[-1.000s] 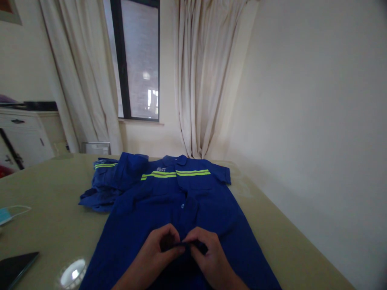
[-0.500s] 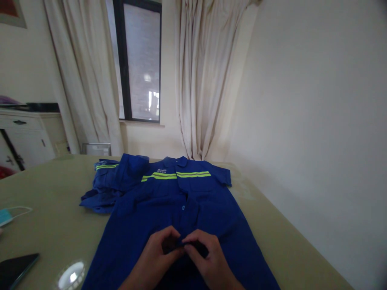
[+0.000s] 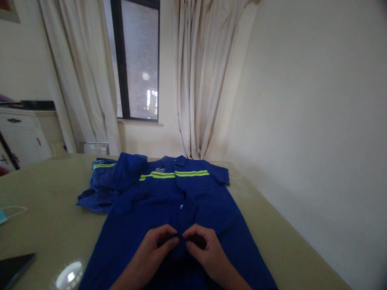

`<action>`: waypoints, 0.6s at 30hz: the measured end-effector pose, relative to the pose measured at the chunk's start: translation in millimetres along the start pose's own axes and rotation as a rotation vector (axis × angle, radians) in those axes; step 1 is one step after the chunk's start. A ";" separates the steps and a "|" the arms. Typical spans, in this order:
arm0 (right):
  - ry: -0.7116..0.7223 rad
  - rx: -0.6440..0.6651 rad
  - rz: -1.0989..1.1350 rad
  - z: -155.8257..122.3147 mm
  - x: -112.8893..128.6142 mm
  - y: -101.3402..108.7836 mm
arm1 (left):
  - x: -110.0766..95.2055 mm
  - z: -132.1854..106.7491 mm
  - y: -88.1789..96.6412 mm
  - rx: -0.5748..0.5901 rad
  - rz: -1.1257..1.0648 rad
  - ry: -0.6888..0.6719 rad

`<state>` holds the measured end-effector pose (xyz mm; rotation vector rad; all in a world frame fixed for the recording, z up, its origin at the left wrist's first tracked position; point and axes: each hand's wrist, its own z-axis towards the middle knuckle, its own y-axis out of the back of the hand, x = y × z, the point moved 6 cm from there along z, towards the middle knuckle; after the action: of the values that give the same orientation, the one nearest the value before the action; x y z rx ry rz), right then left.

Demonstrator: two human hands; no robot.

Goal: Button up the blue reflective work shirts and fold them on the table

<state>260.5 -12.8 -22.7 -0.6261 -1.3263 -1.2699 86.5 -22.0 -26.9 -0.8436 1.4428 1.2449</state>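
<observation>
Head view: a blue shirt (image 3: pixel 169 201) lies flat on the surface (image 3: pixel 45 217), front side up, collar at the far end and hem towards the person. A yellow-green reflective stripe (image 3: pixel 174 174) runs across the chest. One pale button (image 3: pixel 181 206) shows on the front strip, midway down.

Left hand (image 3: pixel 157 247) and right hand (image 3: pixel 205 251) are close together over the lower middle of the blue shirt, fingertips meeting at the front strip. Both pinch a small fold of the cloth there, thumbs against forefingers. What lies between the fingers is too dark to make out. Wrists rest on or just above the fabric near the hem.

A second blue garment (image 3: pixel 105 183) with the same kind of stripe lies bunched at the far left, touching the shirt's left sleeve.

On the near left of the surface: a dark phone (image 3: pixel 13 268) at the edge of view, a bright round patch (image 3: pixel 68 276) just beside the shirt, and a face mask (image 3: pixel 6 213) further left.

Behind: window (image 3: pixel 136 60) with pale curtains (image 3: pixel 199 80), white cabinet (image 3: pixel 21 133) at left.
</observation>
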 end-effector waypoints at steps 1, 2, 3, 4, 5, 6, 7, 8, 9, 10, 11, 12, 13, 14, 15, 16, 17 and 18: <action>0.021 -0.004 -0.018 -0.5 2.0 -0.3 | 0.7 0.1 0.7 -0.001 -0.003 0.005; 0.041 -0.009 -0.041 -1.3 4.2 -0.9 | 1.5 0.3 1.3 -0.004 -0.004 0.008; 0.057 -0.014 -0.064 -2.2 5.9 -1.5 | 2.2 0.5 2.0 -0.011 -0.001 0.006; 0.065 -0.021 -0.083 -3.0 6.9 -2.0 | 3.0 0.6 2.7 -0.022 0.008 0.005; 0.067 -0.026 -0.097 -3.7 7.1 -2.6 | 3.8 0.8 3.4 -0.036 0.020 0.005; 0.066 -0.028 -0.104 -4.1 6.7 -3.1 | 4.7 0.7 4.0 -0.051 0.033 0.007; 0.063 -0.027 -0.103 -4.2 6.0 -3.7 | 5.5 0.6 4.4 -0.065 0.044 0.009; 0.057 -0.023 -0.097 -4.0 5.1 -4.2 | 5.8 0.4 4.4 -0.074 0.052 0.009; 0.048 -0.021 -0.088 -3.5 4.1 -4.7 | 5.6 0.1 4.1 -0.078 0.055 0.005; 0.040 -0.017 -0.078 -2.9 3.5 -5.3 | 5.1 -0.1 3.4 -0.077 0.055 -0.001; 0.037 -0.020 -0.070 -2.1 3.5 -5.6 | 4.2 -0.3 2.7 -0.074 0.055 -0.008; 0.040 -0.027 -0.065 -1.3 4.2 -5.6 | 3.1 -0.5 2.1 -0.075 0.054 -0.018; 0.048 -0.031 -0.063 -0.6 5.3 -5.9 | 1.9 -0.6 1.6 -0.077 0.051 -0.027; 0.058 -0.035 -0.061 0.0 6.7 -6.1 | 0.8 -0.7 1.2 -0.079 0.049 -0.036; 0.067 -0.036 -0.058 0.5 7.8 -6.5 | -0.3 -0.7 0.8 -0.079 0.051 -0.044; 0.071 -0.035 -0.057 0.8 8.5 -6.8 | -1.5 -0.8 0.4 -0.077 0.059 -0.053; 0.070 -0.034 -0.056 1.1 8.6 -6.9 | -2.6 -0.9 0.3 -0.077 0.072 -0.060; 0.066 -0.035 -0.057 1.2 8.4 -6.8 | -3.4 -1.1 0.5 -0.078 0.088 -0.064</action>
<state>252.0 -16.2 -16.7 -0.5703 -1.2776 -1.3513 86.6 -23.4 -23.6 -0.7924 1.4008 1.3893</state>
